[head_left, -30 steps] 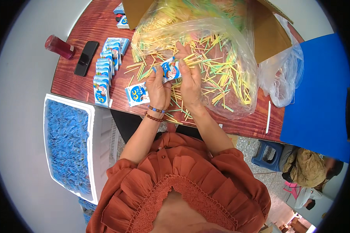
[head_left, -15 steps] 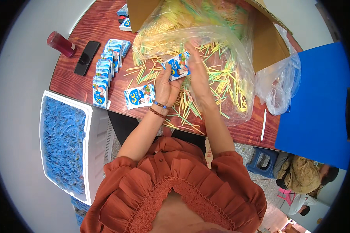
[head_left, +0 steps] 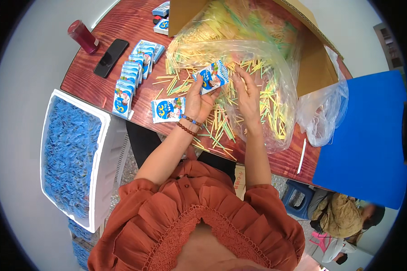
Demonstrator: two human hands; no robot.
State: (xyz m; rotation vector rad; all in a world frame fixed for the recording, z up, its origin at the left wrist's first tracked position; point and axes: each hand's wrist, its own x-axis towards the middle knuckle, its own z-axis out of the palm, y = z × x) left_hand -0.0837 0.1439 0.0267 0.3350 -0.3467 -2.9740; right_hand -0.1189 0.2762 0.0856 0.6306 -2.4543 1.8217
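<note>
A small blue-and-white printed packet [head_left: 211,77] is gripped near its lower left edge by my left hand [head_left: 201,105], fingers beneath and thumb on top. My right hand [head_left: 248,97] is just right of the packet, apart from it, with fingers loosely stretched and nothing visible in them. Thin yellow and green paper-like sticks [head_left: 221,124] lie scattered on the table under both hands. A second packet of the same kind [head_left: 168,109] lies flat beside my left wrist. Farther left, an overlapping row of such packets [head_left: 130,81] runs away from me.
A cardboard box [head_left: 319,67] with a clear plastic bag [head_left: 276,58] spills sticks across the wooden table [head_left: 77,74]. A phone [head_left: 111,58] and red bottle [head_left: 83,37] stand left. A white crate of blue packets [head_left: 105,135] is below. A blue panel [head_left: 362,140] is right.
My right hand has moved slightly right and down from the packet, its fingers spreading. My left hand still holds the packet, now tilted a little differently. The whole view has shifted slightly.
</note>
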